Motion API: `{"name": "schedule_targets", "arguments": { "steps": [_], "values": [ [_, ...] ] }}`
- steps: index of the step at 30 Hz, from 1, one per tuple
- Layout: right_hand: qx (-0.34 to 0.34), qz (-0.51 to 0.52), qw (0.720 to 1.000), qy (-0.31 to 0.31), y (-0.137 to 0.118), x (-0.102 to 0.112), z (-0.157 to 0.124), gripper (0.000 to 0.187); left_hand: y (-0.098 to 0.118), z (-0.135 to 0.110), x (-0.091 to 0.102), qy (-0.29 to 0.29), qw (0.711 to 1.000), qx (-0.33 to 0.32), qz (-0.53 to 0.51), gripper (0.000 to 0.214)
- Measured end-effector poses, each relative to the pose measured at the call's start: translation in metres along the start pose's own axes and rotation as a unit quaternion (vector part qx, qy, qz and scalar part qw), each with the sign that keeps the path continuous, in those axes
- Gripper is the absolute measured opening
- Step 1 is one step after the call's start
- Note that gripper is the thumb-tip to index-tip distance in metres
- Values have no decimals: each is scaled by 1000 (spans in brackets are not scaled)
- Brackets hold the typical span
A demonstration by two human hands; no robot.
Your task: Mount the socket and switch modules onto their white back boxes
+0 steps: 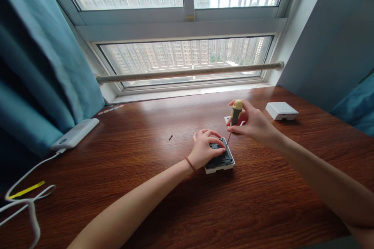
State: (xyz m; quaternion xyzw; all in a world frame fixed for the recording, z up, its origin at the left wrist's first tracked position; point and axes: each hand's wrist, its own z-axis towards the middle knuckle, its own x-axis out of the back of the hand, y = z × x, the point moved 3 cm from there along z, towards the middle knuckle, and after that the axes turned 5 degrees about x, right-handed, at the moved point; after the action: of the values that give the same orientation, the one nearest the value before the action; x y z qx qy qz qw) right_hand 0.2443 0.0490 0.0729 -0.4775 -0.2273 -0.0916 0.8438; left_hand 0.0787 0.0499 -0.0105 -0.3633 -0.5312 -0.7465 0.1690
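Observation:
My right hand [248, 120] grips a screwdriver [236, 112] with a yellow and grey handle, held upright and slightly tilted. Its thin shaft points down at a square white box with a dark grey inside [224, 161], which looks like a wall switch or socket housing. Over the left part of this box lies my left hand [204, 148], its fingers curled round it and the thumb and fingertips close to the screwdriver's tip. Whether a screw sits under the tip is too small to tell. Partly hidden behind my right hand is a flat white piece [226, 120].
A loose screw [170, 137] lies left of my left hand. Another white box [282, 111] stands at the table's right. On the left are a white power strip or adapter [76, 134] with a white cable [32, 218] and a yellow strip [27, 190]. A window rail [189, 73] runs behind the table.

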Motion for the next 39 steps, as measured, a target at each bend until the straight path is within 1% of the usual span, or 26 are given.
{"name": "schedule_targets", "arguments": {
  "steps": [2,4,7,10,11,12,15,17,22,25,27,31,34,39],
  "values": [
    [9,-8,1000,22,1,-1,-6,79,0,0,0,1,1000,-4,-3,7],
    [14,-8,999,35,2,-3,-11,87,-1,0,-1,5,1000,-8,-3,7],
    [23,-37,997,59,2,-8,-15,86,-1,-1,-2,14,1000,-18,1,9],
    [41,-74,994,69,0,-12,-17,82,0,-4,0,19,999,-35,11,14],
    [45,-81,993,71,-1,-12,-18,80,0,-5,1,18,999,-41,14,20],
    [46,-84,993,73,-2,-13,-18,80,1,-6,2,13,999,-49,17,30],
    [46,-76,993,76,-3,-13,-19,82,0,-9,4,-14,997,-71,35,72],
    [51,-74,994,67,-2,-12,-20,82,-2,-9,5,-38,994,-81,55,84],
    [97,-120,988,27,-3,-6,-18,70,-3,-6,4,-96,989,-83,78,87],
    [131,-143,981,17,-10,0,-17,62,-1,-5,5,-112,987,-83,78,91],
    [140,-138,981,-1,-15,4,-17,58,0,-5,6,-116,986,-81,86,90],
    [131,-97,986,-36,-21,8,-16,52,1,-6,6,-113,985,-81,104,84],
    [136,-94,985,-39,-22,8,-16,50,2,-7,6,-109,983,-85,117,83],
    [135,-117,983,-31,-22,6,-16,49,3,-6,6,-109,981,-85,135,84]
  ]
}}
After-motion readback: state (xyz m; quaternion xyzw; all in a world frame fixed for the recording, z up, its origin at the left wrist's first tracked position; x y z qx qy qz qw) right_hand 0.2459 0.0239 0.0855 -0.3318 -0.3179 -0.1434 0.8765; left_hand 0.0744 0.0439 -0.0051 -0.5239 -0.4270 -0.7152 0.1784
